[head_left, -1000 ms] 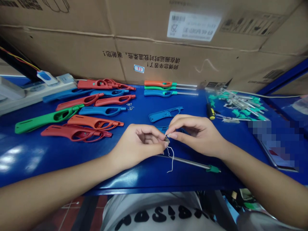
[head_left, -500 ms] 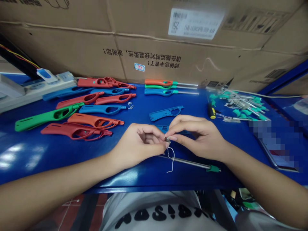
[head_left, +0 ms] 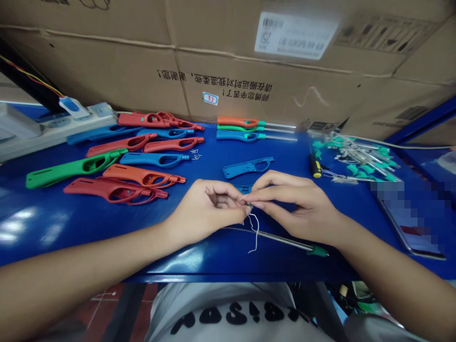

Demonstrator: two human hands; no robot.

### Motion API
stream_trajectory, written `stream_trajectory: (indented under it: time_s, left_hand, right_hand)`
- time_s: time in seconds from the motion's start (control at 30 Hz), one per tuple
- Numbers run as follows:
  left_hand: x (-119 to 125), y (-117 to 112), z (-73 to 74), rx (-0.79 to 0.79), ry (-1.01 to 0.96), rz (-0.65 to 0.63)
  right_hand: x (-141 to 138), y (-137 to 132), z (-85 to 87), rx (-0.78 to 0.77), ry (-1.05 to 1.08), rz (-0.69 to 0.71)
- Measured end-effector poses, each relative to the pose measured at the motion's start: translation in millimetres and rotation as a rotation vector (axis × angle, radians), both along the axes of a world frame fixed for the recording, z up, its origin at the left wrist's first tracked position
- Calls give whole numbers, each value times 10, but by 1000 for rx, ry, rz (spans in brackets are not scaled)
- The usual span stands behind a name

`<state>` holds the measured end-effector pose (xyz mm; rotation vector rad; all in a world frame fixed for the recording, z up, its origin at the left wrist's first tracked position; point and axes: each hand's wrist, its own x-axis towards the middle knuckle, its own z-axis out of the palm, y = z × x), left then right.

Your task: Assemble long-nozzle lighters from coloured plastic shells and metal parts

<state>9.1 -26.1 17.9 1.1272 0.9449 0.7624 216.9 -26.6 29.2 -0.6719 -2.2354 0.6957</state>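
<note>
Between my two hands is a small part with a white wire (head_left: 257, 232) hanging from it; fingers mostly hide the part itself. My left hand (head_left: 210, 204) pinches it between thumb and forefinger. The fingertips of my right hand (head_left: 288, 199) are closed on it from the other side. Below them on the table lies a metal lighter tube (head_left: 285, 240) with a green end piece (head_left: 319, 251). Just beyond my hands rests a blue lighter handle shell (head_left: 247, 167), and another blue piece (head_left: 245, 188) is partly covered by my right hand.
Several red, green, orange and blue lighter handles (head_left: 142, 176) lie to the left, near a power strip (head_left: 60, 127). Three lighters with tubes (head_left: 238, 136) are at the back. To the right are a yellow-black tool (head_left: 315, 166), a pile of green-ended tubes (head_left: 363, 156) and a phone (head_left: 409, 228).
The view has shifted slightly. My right fingertips have moved a little over the small part, which shows less now. Both hands keep their pinch.
</note>
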Motion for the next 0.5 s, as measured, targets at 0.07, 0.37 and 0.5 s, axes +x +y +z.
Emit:
stream_trajectory:
  time_s: [0.07, 0.37, 0.5]
  left_hand:
    - [-3, 7, -7, -22, -20, 2]
    - [-23, 1, -14, -32, -93, 7]
    - [-26, -6, -1, -19, -101, -5]
  right_hand:
    - [-5, -1, -18, -1, 12, 18]
    - [-31, 10, -75, 47, 69, 40]
    - [-32, 25, -88, 114, 71, 46]
